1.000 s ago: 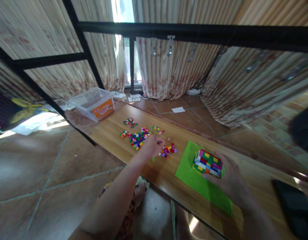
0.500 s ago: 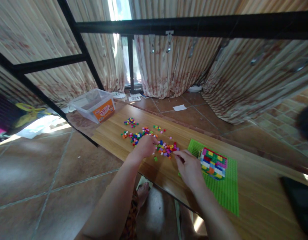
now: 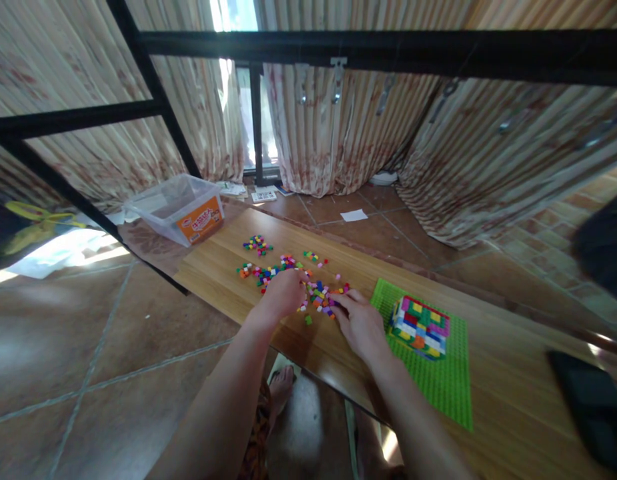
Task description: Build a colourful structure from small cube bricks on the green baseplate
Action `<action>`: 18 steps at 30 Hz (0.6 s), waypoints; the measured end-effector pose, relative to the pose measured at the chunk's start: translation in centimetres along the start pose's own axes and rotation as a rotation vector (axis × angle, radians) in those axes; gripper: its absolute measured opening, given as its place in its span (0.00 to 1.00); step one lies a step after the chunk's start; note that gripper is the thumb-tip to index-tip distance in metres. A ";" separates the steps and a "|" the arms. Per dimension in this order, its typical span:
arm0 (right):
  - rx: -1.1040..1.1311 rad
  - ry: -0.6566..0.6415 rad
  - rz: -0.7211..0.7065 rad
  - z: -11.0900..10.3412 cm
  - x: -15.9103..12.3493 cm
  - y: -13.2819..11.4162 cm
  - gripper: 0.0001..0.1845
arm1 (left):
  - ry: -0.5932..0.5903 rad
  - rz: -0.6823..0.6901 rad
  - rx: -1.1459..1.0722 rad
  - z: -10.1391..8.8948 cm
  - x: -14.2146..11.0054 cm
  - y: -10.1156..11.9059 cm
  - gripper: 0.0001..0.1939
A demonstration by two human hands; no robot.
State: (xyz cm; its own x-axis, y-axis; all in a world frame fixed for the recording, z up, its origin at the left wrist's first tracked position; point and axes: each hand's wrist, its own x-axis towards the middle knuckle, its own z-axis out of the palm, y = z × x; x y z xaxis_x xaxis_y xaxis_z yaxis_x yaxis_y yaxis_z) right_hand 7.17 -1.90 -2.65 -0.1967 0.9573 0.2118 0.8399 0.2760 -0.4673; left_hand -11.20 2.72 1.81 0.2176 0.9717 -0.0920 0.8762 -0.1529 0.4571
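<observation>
Many small colourful toy building bricks (image 3: 318, 295) lie scattered over the wooden table (image 3: 253, 303). My left hand (image 3: 285, 293) is over the middle of the bricks with its fingers curled down. Whatever it may pinch is hidden. At the right side of the pile, my right hand (image 3: 357, 320) touches the bricks, its thumb and forefinger a little apart. To the right of that hand lies a green baseplate (image 3: 438, 393). On it stands a block-shaped build (image 3: 419, 327) of multicoloured bricks in several layers.
A clear plastic box (image 3: 175, 210) with an orange label stands at the table's far left end. A dark flat object (image 3: 585, 407) lies at the right. Black metal bars (image 3: 308, 43) cross above, before striped curtains (image 3: 333, 147). Papers (image 3: 355, 215) lie on the tiled floor.
My right hand has moved left, further in among the bricks. My left hand stays over the pile. The whole view has shifted slightly.
</observation>
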 end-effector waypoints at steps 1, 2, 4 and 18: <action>0.006 0.004 -0.005 0.0 0.0 0.0 0.13 | -0.007 0.009 -0.001 0.0 0.0 0.0 0.16; 0.018 0.012 -0.010 0.1 0.0 0.0 0.13 | -0.011 0.022 -0.002 0.1 0.0 0.0 0.16; 0.046 0.040 -0.019 0.4 -0.2 0.2 0.12 | -0.010 0.045 -0.005 0.3 0.0 -0.1 0.15; 0.124 0.170 0.050 -0.7 -1.0 -0.8 0.09 | 0.038 0.109 -0.009 0.3 0.2 1.3 0.12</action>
State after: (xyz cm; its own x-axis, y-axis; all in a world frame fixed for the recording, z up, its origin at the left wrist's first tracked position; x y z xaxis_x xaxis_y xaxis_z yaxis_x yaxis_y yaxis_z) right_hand 7.00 -3.10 -1.86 -0.0589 0.9447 0.3227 0.7757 0.2468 -0.5808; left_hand -9.86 2.68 2.08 0.2950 0.9555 -0.0078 0.8442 -0.2568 0.4704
